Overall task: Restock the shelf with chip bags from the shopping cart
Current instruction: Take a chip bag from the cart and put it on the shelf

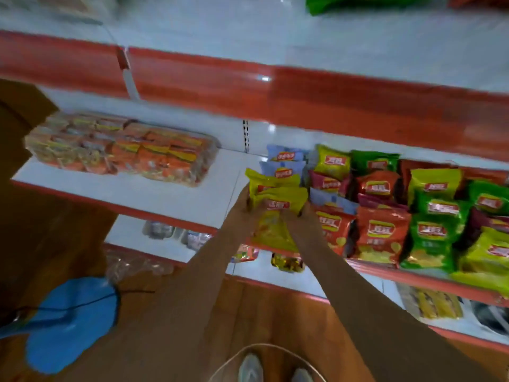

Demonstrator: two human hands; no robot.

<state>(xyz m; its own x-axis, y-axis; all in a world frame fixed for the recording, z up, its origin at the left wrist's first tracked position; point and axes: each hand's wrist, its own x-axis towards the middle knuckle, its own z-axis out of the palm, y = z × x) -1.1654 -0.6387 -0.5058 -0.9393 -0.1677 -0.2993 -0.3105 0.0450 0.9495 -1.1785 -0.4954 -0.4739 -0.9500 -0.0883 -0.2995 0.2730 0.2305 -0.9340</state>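
Both my hands hold a yellow chip bag point(278, 201) at the front edge of the white shelf point(176, 194), at the left end of the chip row. My left hand point(243, 208) grips its left side and my right hand point(301, 216) its right side. Behind it stands another yellow bag point(264, 181), and behind that two light blue bags point(285, 157). Red bags point(381, 232), green bags point(433, 235) and lime bags point(433, 183) fill the shelf to the right. The image is blurred. No shopping cart shows.
A wrapped multipack of orange snack packets point(121, 150) lies on the shelf to the left. A red-edged shelf point(303, 92) hangs above. Lower shelves carry other goods. A blue object point(68, 323) with a black cable lies on the wooden floor at the left.
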